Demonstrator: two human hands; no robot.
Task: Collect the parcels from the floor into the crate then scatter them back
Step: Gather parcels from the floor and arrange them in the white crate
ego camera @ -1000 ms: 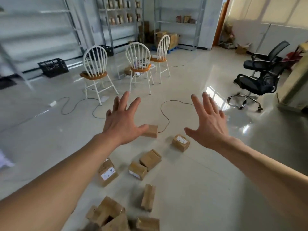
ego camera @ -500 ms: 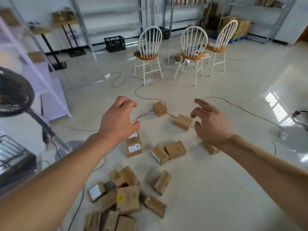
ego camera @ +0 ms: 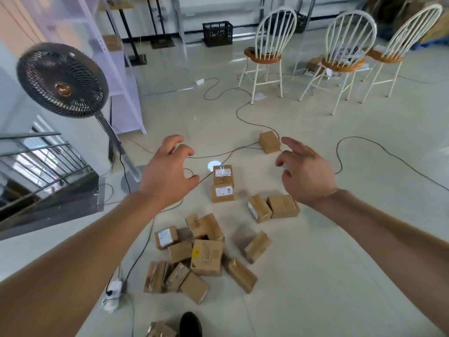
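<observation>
A pale, glossy floor (ego camera: 315, 276) filled most of the view of a storeroom. Nearest the person, beneath both forearms, a loose heap of small brown cardboard parcels (ego camera: 206, 257) lay tumbled on it. Both arms reached forward. The left hand (ego camera: 167, 171) and the right hand (ego camera: 306, 173) hung in the air, empty, with fingers loosely curled and touching nothing.

Between the hands, two labelled parcels (ego camera: 223, 184) sat one against the other. Just past the right fingertips, a single parcel (ego camera: 269, 142) lay touching a thin cable (ego camera: 243, 113). Beyond the left hand stood a pedestal fan (ego camera: 62, 80). Far beyond both hands were white chairs (ego camera: 267, 54) and a black crate (ego camera: 218, 32).

The parcels looked light and stiff, and their tape was perhaps slick. Each seemed small enough to take in one hand across two opposite faces.

A second earlier the fingers had been splayed flat, and now they were curled. The view had swung left, bringing in the fan. The parcels appeared unmoved.
</observation>
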